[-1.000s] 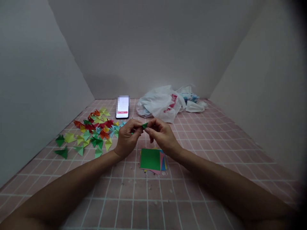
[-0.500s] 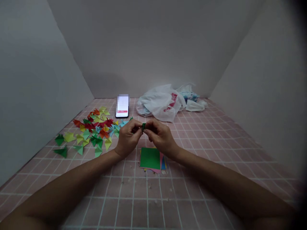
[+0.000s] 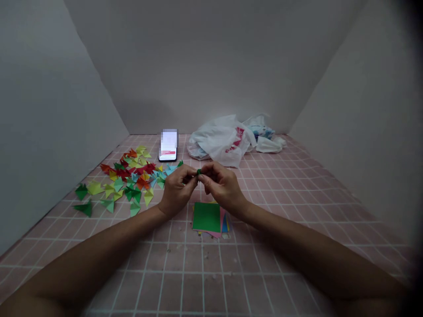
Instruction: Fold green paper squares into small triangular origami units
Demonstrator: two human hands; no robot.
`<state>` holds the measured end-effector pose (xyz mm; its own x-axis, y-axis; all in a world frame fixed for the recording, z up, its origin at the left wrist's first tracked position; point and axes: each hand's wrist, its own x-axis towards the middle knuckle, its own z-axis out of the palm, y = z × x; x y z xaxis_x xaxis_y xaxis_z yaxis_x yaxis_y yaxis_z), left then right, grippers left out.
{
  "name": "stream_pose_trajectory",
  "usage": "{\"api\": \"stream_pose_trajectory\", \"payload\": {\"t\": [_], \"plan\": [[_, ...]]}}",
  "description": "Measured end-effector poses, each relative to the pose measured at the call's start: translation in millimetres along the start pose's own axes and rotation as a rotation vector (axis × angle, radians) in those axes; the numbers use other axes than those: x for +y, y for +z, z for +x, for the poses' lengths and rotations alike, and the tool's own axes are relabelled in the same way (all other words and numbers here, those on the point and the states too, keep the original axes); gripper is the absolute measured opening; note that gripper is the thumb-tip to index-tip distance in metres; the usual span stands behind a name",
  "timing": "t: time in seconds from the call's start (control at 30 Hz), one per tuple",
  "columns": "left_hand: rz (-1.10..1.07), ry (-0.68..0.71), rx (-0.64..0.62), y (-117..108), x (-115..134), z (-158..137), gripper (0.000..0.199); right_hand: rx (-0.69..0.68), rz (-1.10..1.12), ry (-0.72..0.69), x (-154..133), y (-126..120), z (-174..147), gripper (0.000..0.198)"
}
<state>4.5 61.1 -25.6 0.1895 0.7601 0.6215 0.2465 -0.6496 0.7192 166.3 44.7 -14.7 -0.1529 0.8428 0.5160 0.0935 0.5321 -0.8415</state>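
Green folded paper [image 3: 199, 172] btwn L hand [image 3: 177, 188] & R hand [image 3: 222, 185], both pinching it w/ thumb & fingertips.

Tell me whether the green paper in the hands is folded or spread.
Folded, it appears: the green paper shows as a small bundle, not a flat square, between left hand and right hand; details hidden.
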Motion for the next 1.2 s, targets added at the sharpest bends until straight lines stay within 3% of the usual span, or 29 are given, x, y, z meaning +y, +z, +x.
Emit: {"api": "stream_pose_trajectory", "payload": {"t": [0.23,0.43,0.53,0.8,1.2], "plan": [[-0.039,0.005,0.014,0,1,-1,0.008,-0.018,-0.106,-0.023,-4,-3,0,0.008],[-0.022,0.051,0.021,1,-3,-2,0.007,0.073,-0.318,-0.064,-5,-2,0,0.013],[-0.002,0.068,0.026,2,-5,-2,0.008,0.070,-0.197,0.073,-4,0,0,0.013],[0.070,0.150,0.027,1,-8,-3,0.011,0.008,0.386,0.414,-1,4,2,0.026],[0.100,0.195,0.006,0,-10,-3,0.012,0.056,0.466,0.531,-4,3,4,0.023]]}}
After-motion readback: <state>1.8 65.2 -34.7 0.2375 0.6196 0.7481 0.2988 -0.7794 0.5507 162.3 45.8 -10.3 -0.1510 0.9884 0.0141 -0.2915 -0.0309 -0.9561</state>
